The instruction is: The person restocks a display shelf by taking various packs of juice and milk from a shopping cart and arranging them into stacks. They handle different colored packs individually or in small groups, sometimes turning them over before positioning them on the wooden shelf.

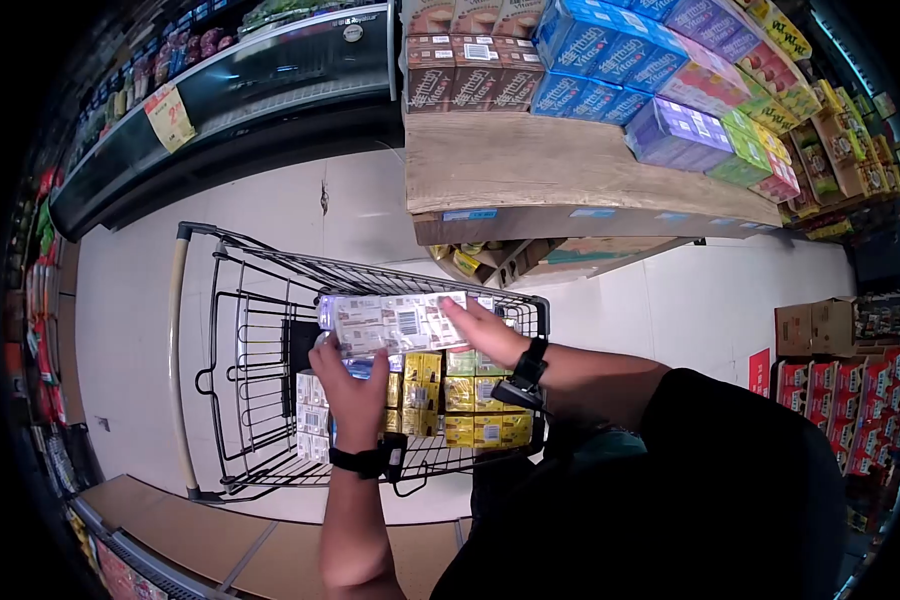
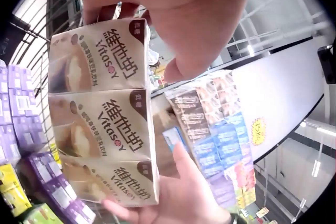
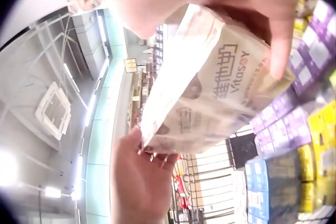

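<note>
A shrink-wrapped multipack of Vitasoy drink cartons (image 2: 102, 113), beige and brown with a cup picture, is held by both hands above the cart. My left hand (image 1: 356, 393) grips its left end, the thumb along the near side. At the other end my right hand (image 1: 486, 333) holds it, fingers over the edge. The side facing up in the head view is pale and carries a barcode. Underneath, the shopping cart (image 1: 375, 268) holds yellow carton packs (image 1: 422, 392), white packs (image 1: 312, 420) and purple packs (image 2: 52, 187), partly hidden by the held pack and my hands.
A wooden display table (image 1: 530, 160) beyond the cart carries brown, blue, purple and green drink packs. At the upper left stands a dark chilled case (image 1: 240, 90) with produce. Red boxes (image 1: 850, 400) are stacked at the right, and a brown ledge (image 1: 190, 525) runs along the near side.
</note>
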A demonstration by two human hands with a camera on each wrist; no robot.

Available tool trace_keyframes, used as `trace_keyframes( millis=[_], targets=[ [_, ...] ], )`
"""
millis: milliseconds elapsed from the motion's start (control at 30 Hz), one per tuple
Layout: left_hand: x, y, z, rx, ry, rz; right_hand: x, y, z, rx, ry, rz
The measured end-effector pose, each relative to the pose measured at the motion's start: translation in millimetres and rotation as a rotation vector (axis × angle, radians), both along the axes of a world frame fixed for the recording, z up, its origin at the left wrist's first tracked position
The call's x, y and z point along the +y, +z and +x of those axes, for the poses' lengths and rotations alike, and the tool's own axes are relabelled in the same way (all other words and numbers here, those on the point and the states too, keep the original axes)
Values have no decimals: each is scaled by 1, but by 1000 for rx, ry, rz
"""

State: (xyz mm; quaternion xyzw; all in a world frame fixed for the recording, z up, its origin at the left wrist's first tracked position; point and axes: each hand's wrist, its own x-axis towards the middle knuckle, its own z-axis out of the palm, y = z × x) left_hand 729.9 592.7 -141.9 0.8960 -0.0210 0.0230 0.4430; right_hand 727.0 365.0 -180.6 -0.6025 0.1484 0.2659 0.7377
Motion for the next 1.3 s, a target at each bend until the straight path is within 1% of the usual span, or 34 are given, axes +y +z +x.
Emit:
trace_keyframes(
  millis=[67,133,167,200,233,300,333,367,400,467,500,533,600,633,667,733,767,800,867,900,933,1000,1033,1067,1133,1167,1200,1267,1300],
  targets=[
    [-23,23,-8,-79,-43,-79,-32,29,0,-29,7,-15],
    [-43,40,-12,-152,-77,-37,-55,77,1,-41,-16,-163],
    [-50,44,-10,-186,-91,-35,-72,95,5,-33,45,-169],
    [-63,58,-9,-218,-80,-8,-86,109,8,-36,103,-178],
    [-73,69,-4,-216,-74,31,-95,123,12,-114,114,-200],
    [-92,87,4,-223,-74,77,-114,153,15,-107,75,-276],
    [-102,94,9,-246,-58,-9,-123,164,18,-99,39,-310],
    [-110,102,15,-271,-41,-93,-134,180,21,-129,66,-326],
    [-118,113,22,-288,-48,-83,-142,190,26,-145,58,-317],
    [-132,130,29,-92,-71,-331,-154,204,29,-183,-40,-429],
    [-136,135,35,-146,-65,-262,-155,211,29,-254,-118,-421],
    [-141,141,41,-154,-79,-256,-157,220,26,-261,-133,-416],
    [-149,155,53,-168,-101,-306,-159,241,22,-371,-213,-408],
    [-153,170,57,-145,-126,-299,-165,239,31,-366,-174,-401],
    [-155,174,66,-160,-140,-301,-169,243,31,-379,-189,-403],
    [-158,182,85,-267,-206,-274,-168,265,33,-458,-175,-409],
    [-158,185,94,-276,-198,-189,-169,259,44,-549,-218,-384],
    [-160,190,102,-279,-198,-188,-171,259,54,-552,-218,-384],
    [-166,196,122,-170,-207,-341,-175,260,77,-668,-217,-405],
    [-164,189,140,-243,-228,-308,-179,258,90,-704,-189,-379],
    [-166,185,150,-247,-226,-307,-180,255,104,-708,-187,-378],
    [-166,179,170,-305,-182,-311,-179,244,138,-832,-231,-457],
    [-166,178,183,-294,-138,-262,-176,237,157,-918,-246,-439],
    [-166,176,196,-289,-129,-257,-176,229,172,-913,-239,-431],
    [-166,174,220,-253,-109,-386,-174,232,188,-888,-254,-457],
    [-165,172,230,-249,-90,-309,-175,234,192,-839,-236,-469],
    [-167,170,239,-247,-89,-307,-175,227,205,-838,-235,-466],
    [-172,161,256,-232,-102,-422,-174,207,233,-999,-346,-611],
    [-174,156,262,-228,-95,-423,-178,215,233,-968,-293,-516]
  ],
)
